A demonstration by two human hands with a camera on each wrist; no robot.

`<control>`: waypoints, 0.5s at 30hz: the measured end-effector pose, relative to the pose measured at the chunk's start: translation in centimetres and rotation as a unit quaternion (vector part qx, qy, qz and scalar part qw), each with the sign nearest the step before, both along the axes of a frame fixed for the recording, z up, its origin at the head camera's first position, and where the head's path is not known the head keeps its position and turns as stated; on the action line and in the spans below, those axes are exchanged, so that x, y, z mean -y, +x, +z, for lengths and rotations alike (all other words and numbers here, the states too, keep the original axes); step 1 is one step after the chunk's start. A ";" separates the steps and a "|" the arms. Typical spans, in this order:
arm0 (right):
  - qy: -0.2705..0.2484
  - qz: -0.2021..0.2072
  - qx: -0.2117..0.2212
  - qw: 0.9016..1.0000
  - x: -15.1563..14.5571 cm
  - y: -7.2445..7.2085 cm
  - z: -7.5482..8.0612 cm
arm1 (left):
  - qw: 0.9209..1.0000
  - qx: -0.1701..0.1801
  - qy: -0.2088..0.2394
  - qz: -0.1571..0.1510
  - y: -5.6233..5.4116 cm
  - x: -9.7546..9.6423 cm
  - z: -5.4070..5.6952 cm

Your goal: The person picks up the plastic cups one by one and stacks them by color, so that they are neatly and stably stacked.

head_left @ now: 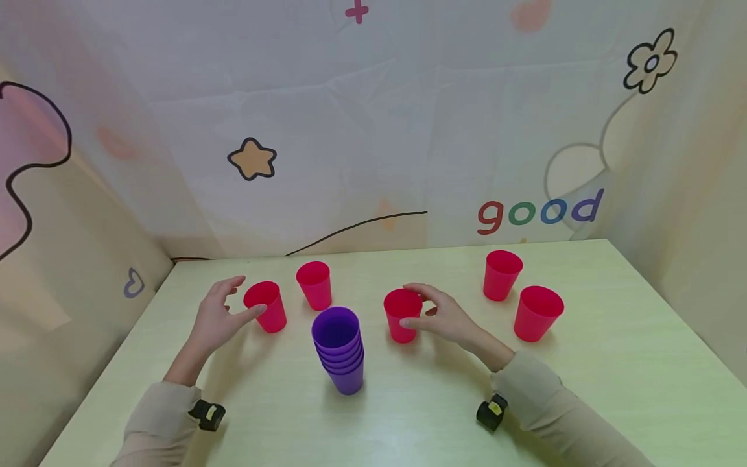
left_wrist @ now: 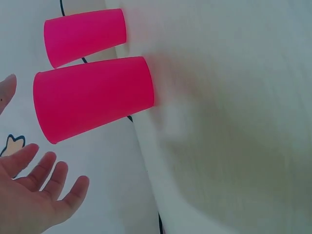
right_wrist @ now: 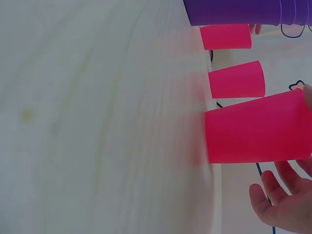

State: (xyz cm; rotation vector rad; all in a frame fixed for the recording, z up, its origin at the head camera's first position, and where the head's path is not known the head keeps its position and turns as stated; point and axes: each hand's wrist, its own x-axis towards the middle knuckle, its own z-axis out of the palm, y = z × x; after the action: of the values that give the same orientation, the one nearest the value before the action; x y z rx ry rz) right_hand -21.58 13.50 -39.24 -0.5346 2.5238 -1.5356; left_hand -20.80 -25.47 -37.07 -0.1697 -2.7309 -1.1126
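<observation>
My right hand (head_left: pixel 440 314) holds a red cup (head_left: pixel 401 327) near its rim, thumb on the near side and fingers round the far side. This cup (right_wrist: pixel 256 131) stands upright on the table in the right wrist view. My left hand (head_left: pixel 216 318) is beside another red cup (head_left: pixel 273 318), its thumb overlapping the cup in the head view. In the left wrist view, the fingers (left_wrist: pixel 56 178) are spread apart from that cup (left_wrist: pixel 95 97). Between the hands stands a stack of several nested purple cups (head_left: pixel 347 379), mouths up.
Another red cup (head_left: pixel 316 285) stands behind the purple stack. Two more, one red cup (head_left: pixel 502 275) farther back and one red cup (head_left: pixel 537 314) nearer, stand on the right of the pale table (head_left: pixel 420 415). A printed curtain (head_left: pixel 350 130) closes off the back.
</observation>
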 end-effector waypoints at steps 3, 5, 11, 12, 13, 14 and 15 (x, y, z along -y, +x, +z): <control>-0.006 -0.002 0.010 1.000 0.0 0.0 -0.1 | 0.999 0.032 -0.010 -0.003 -0.5 0.0 -0.1; -0.010 -0.001 0.016 1.000 0.1 0.1 0.1 | 0.999 0.051 -0.014 -0.004 -0.7 0.0 -0.2; -0.018 0.008 0.027 0.999 0.4 1.5 2.2 | 0.997 0.079 -0.014 -0.005 -1.2 -0.2 -0.5; -0.018 0.008 0.029 0.999 0.4 1.7 2.6 | 0.997 0.081 -0.013 -0.003 -1.2 -0.3 -0.6; -0.018 0.009 0.030 0.999 0.5 1.9 2.8 | 0.997 0.082 -0.012 -0.002 -1.2 -0.3 -0.6; -0.018 0.009 0.033 0.999 0.5 1.9 2.9 | 0.997 0.082 -0.012 0.000 -1.3 -0.3 -0.6; -0.019 0.009 0.035 0.999 0.5 1.8 2.8 | 0.996 0.083 -0.010 0.003 -1.3 -0.3 -0.6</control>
State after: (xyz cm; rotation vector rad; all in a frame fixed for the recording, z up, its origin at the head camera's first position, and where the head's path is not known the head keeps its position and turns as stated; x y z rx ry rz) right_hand -19.74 13.05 -36.41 -0.4982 2.4358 -1.5710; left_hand -22.09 -25.13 -37.64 -0.0750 -2.8868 -1.1452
